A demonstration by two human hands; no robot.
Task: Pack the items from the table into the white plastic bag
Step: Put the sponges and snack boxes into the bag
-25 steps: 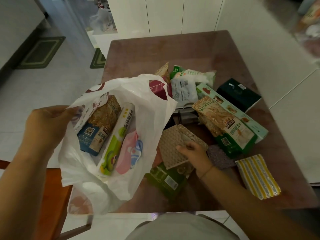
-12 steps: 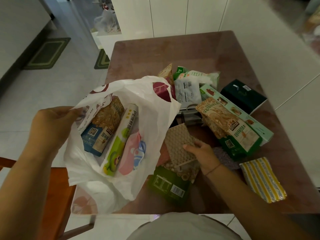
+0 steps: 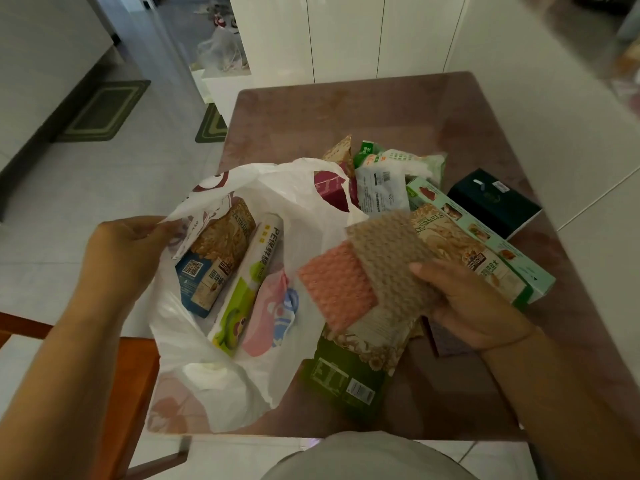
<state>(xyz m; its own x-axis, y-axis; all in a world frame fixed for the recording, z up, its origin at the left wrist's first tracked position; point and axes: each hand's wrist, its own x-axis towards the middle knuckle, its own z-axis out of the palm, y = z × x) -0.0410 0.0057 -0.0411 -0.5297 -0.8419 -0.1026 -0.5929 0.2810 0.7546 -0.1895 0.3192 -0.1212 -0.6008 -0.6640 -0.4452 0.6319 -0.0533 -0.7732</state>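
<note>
- Lifted clear of the table point(image 3: 346, 112) now, in the right hand point(image 3: 474, 306), fingers clamped on them: beige cloth point(image 3: 391, 258) and pink cloth point(image 3: 336, 285), down among the packets point(image 3: 346, 375) a second ago.
- Held just beside the mouth of the white plastic bag point(image 3: 301, 216).
- Still pinching the bag's rim open: left hand point(image 3: 121, 258).

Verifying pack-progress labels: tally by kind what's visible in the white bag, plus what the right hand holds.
Snack pack: 1
Cling film roll: 1
Pink packet: 1
Cloths, in right hand: 2
Total: 5
</note>
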